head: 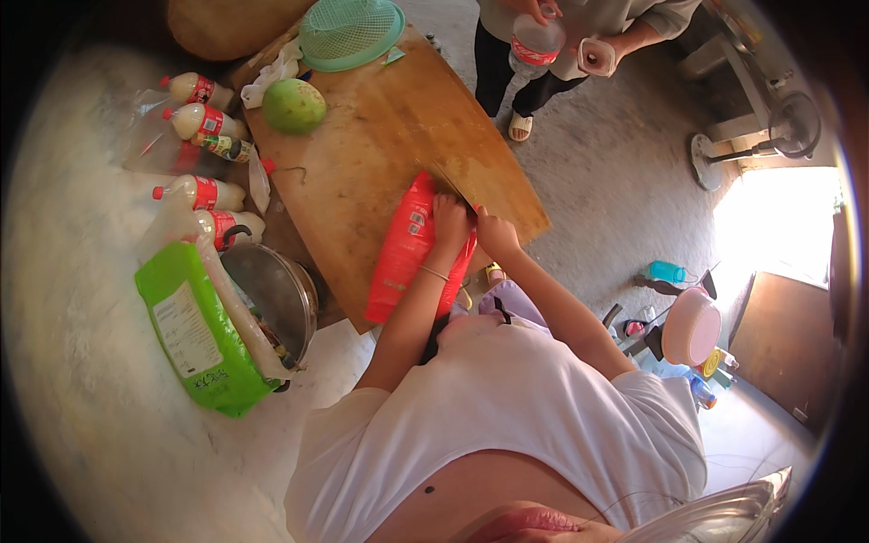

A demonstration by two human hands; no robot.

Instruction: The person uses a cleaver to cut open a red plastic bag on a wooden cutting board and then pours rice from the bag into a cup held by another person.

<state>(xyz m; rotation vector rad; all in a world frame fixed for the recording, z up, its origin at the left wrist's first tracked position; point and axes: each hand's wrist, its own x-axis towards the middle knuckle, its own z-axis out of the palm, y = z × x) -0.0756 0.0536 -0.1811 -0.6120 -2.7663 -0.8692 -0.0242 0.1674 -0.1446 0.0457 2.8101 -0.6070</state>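
A red plastic package with printed labels lies aslant over the near edge of the wooden table. My left hand rests on its upper part, fingers bent at its right side; whether it grips the film is unclear. Just to the right, my right hand has its fingers closed on a red edge or corner of the same package. The two hands are close together. Farther up the table sit a green melon-like fruit, a white plastic bag and a green mesh basket.
Several bottles with red caps stand or lie left of the table. Nearer are a metal pot and a green package. Across the table a person holds a large clear bottle and a funnel-like container. A fan stands at right.
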